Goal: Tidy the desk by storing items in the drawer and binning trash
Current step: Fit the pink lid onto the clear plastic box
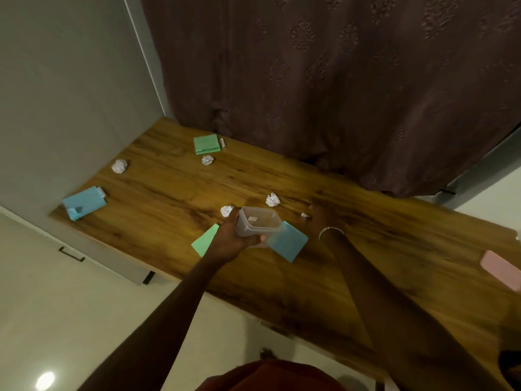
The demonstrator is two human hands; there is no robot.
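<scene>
Both hands reach over a wooden desk [366, 249]: the left hand [234, 238] grips a clear plastic tub [258, 224], thumb on its near wall, holding it tilted above the desktop, while the right hand [320, 218], a bracelet [329, 231] at its wrist, lies over the dark grain near a small crumpled scrap [305, 215]; whether its fingers are spread or curled I cannot tell. Under and beside the tub lie a blue pad [290, 242] and a green sheet [204, 241]. Four paper balls [273, 199] are scattered across the desk, one just beside the left hand. Farther back sit a green pad [206, 143] with a small tube [222, 143] next to it. A blue folder [84, 203] lies at the left end. A pink case [500, 269] rests at the right edge. A dark patterned curtain [338, 80] hangs behind the desk, a pale wall [70, 94] stands to its left, and a drawer [112, 259] with black handles shows below the desktop.
</scene>
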